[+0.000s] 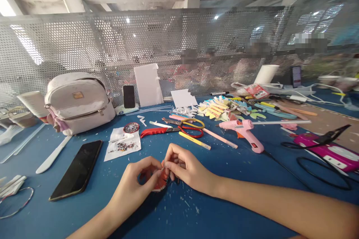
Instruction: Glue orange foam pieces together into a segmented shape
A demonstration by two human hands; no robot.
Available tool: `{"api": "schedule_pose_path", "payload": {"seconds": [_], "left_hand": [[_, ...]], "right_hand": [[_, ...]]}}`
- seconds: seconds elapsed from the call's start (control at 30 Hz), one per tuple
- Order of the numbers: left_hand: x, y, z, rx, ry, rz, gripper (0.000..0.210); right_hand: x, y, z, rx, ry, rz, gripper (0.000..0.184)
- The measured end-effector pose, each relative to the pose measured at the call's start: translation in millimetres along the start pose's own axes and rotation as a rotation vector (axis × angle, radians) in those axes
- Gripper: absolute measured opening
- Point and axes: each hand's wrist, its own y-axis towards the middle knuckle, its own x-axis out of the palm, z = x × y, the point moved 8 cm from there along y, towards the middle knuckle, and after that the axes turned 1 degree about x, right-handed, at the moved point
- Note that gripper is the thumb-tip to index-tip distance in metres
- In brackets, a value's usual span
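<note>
Low over the blue table, my left hand (135, 185) pinches a small orange-red piece (160, 184) with ragged edges; I cannot make out its material. My right hand (189, 168) is closed at the same piece, thumb and forefinger pressed together at its upper edge. Fingers cover much of it. Beyond my hands lie red-handled scissors (196, 131), a red-handled cutter (154, 131) and a yellow marker (194, 140). A white paper (111, 150) with dark crumbs and a small round dish of glitter (131, 127) lie ahead of my left hand.
A pink glue gun (243, 130) trails its cable to the right, near a magenta power strip (329, 152). Cut foam-like strips (217, 108) are heaped at the back. On the left are a black phone (77, 170), a white plastic knife (53, 155) and a pale backpack (78, 101).
</note>
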Motion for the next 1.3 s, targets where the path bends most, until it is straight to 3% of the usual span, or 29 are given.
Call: {"api": "schedule_pose_path", "payload": {"seconds": [0.63, 0.8, 0.9, 0.97, 1.03, 1.1, 1.17, 1.23, 1.3], "left_hand": [[-6.5, 3, -15, -0.033, -0.096, 0.037, 0.035], [-10.1, 3, -16, -0.028, -0.047, 0.065, 0.035], [-10.5, 4, -14, -0.021, -0.028, 0.072, 0.035], [-10.6, 4, -11, -0.002, -0.009, 0.072, 0.035], [-11.6, 4, -8, 0.029, 0.028, 0.075, 0.033], [-13.2, 2, -4, 0.068, 0.080, 0.078, 0.029], [-15.0, 0, 0, 0.111, 0.130, 0.082, 0.024], [-16.8, -2, 4, 0.145, 0.164, 0.085, 0.020], [-18.9, -3, 6, 0.155, 0.170, 0.097, 0.020]], "right_hand": [[-2, 3, 0, -0.020, -0.083, 0.014, 0.016], [-20, -9, -24, -0.042, -0.176, 0.105, 0.016], [-41, -39, -36, 0.043, -0.459, 0.076, 0.018], [-71, -68, -37, 0.114, -0.602, 0.125, 0.036], [-116, -102, -34, 0.182, -0.730, 0.305, 0.042], [-167, -137, -30, 0.254, -0.836, 0.572, 0.046], [-208, -163, -23, 0.312, -0.885, 0.766, 0.041], [-236, -174, -15, 0.328, -0.829, 0.871, 0.043], [-249, -163, -7, 0.315, -0.772, 0.835, 0.047]]}}
